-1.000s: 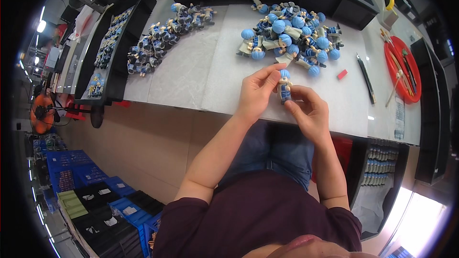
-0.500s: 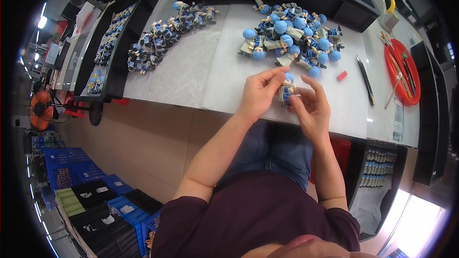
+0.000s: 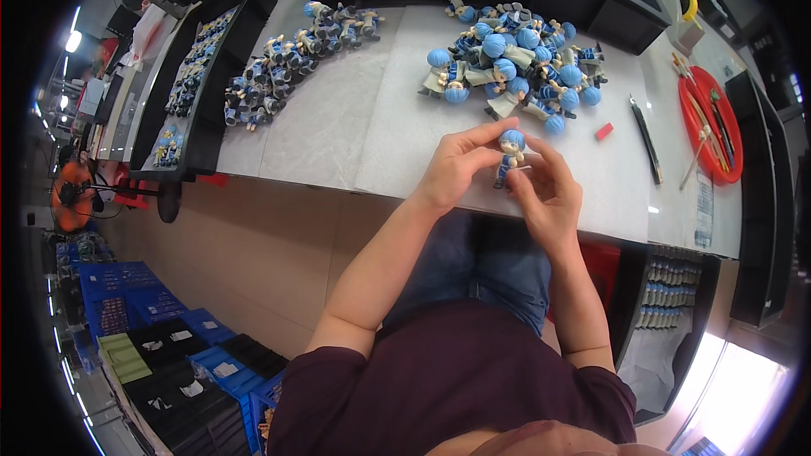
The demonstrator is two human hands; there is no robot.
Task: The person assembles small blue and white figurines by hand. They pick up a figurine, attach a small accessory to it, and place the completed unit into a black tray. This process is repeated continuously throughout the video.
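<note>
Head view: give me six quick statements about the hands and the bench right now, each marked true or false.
1. The left hand and the right hand are both on one figurine. True.
2. That figurine is yellow-haired. False: it is blue-haired.
3. A red dish at the right holds thin sticks. True.
4. The small red block lies in that dish. False: it lies on the tabletop.
5. A pile of blue-haired figurines lies beyond the held figurine. True.
6. The black pen-like tool is in the right hand. False: it lies on the tabletop.
</note>
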